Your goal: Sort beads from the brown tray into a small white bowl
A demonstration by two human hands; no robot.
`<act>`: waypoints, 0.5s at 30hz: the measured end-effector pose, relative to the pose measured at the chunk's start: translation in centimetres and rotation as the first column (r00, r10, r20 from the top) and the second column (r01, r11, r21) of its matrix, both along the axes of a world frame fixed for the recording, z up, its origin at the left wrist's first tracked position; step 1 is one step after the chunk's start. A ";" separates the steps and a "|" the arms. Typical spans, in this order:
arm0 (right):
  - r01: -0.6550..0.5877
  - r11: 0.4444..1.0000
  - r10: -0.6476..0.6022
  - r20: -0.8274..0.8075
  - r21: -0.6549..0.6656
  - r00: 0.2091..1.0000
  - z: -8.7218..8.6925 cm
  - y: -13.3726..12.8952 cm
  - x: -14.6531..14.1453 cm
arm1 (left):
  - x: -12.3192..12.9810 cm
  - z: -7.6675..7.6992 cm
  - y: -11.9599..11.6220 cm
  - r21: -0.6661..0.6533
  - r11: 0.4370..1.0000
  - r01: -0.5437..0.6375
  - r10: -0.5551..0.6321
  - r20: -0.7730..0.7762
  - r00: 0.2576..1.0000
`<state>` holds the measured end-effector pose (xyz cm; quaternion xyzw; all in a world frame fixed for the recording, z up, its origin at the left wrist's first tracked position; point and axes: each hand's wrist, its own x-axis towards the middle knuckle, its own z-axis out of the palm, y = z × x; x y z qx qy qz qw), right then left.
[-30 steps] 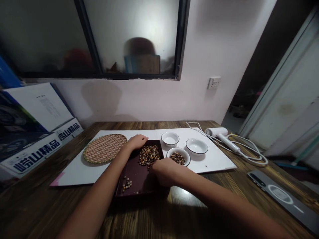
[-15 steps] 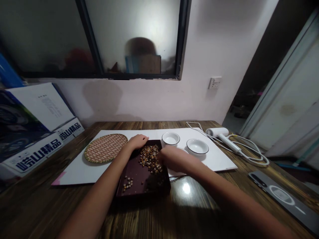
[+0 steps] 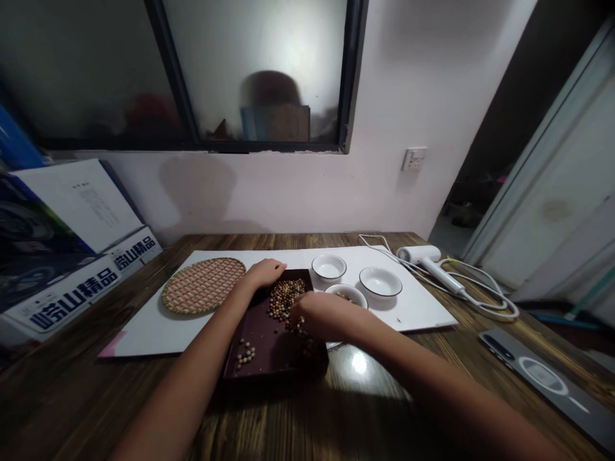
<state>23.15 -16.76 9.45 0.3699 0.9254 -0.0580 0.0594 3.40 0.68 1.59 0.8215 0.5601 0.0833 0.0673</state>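
Observation:
A dark maroon tray (image 3: 262, 342) sits on the table, with many small round beads (image 3: 283, 298) in brown, yellow and white heaped toward its far right. A smaller cluster of pale beads (image 3: 246, 352) lies near its left side. My left hand (image 3: 266, 273) is curled over the tray's far left edge. Inside the tray, my right hand (image 3: 321, 314) reaches down to the beads with fingers bent together; its fingertips are mostly hidden. Just beyond that wrist stands a white bowl (image 3: 358, 293) with some small pieces in it, partly covered by the hand.
Two more white dark-rimmed bowls (image 3: 329, 266) (image 3: 380, 282) stand on a white board (image 3: 423, 310). A woven oval mat (image 3: 204, 286) lies left of the tray. Rightward are a white hair dryer (image 3: 439, 272) with its cord and a grey phone (image 3: 548, 381). Boxes (image 3: 81, 256) stand at left.
My right hand has shifted left, deeper over the tray, uncovering more of the nearest bowl. Some beads beneath it have moved. My left hand stays at the tray's edge.

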 end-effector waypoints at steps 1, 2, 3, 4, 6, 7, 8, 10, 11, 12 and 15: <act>-0.019 1.000 0.019 0.038 -0.022 0.999 -0.5 -0.3 -0.6 | 0.0 0.0 0.0 -0.001 1.000 0.000 0.000 -0.001 1.000; -0.027 0.999 0.030 0.076 -0.041 0.997 -1.1 -0.6 -1.1 | 0.0 0.0 0.1 0.000 1.000 0.000 0.000 -0.001 1.000; -0.035 0.998 0.040 0.107 -0.055 0.993 -1.7 -0.7 -1.4 | 0.0 -0.1 0.1 0.000 1.000 0.003 -0.003 -0.003 1.000; -0.044 0.997 0.052 0.126 -0.063 0.991 -2.2 -0.8 -1.7 | 0.0 -0.1 0.2 0.001 1.000 0.008 -0.008 -0.004 1.000; -0.081 0.994 0.090 0.143 -0.068 0.986 -3.1 -0.7 -2.0 | 0.0 -0.2 0.3 0.006 1.000 0.017 -0.017 -0.005 1.000; -0.104 0.992 0.113 0.153 -0.069 0.982 -3.4 -0.6 -2.2 | 0.0 -0.2 0.3 0.008 1.000 0.016 -0.016 -0.005 1.000; -0.123 0.990 0.133 0.164 -0.070 0.977 -3.6 -0.5 -2.3 | 0.0 -0.2 0.3 0.010 1.000 0.012 -0.012 -0.005 1.000; -0.161 0.984 0.172 0.184 -0.074 0.968 -3.6 -0.3 -2.5 | 0.0 -0.2 0.3 0.008 1.000 0.004 -0.004 -0.005 1.000; -0.177 0.981 0.188 0.188 -0.074 0.964 -3.4 -0.3 -2.5 | 0.0 -0.2 0.3 0.007 1.000 0.001 -0.001 -0.005 1.000; -0.186 0.980 0.196 0.188 -0.071 0.962 -3.1 -0.3 -2.5 | 0.0 -0.2 0.3 0.006 1.000 0.002 -0.002 -0.005 1.000; -0.130 0.991 0.136 0.194 -0.041 0.972 -1.7 -0.5 -2.0 | 0.0 -0.1 0.2 0.009 1.000 0.011 -0.011 -0.005 1.000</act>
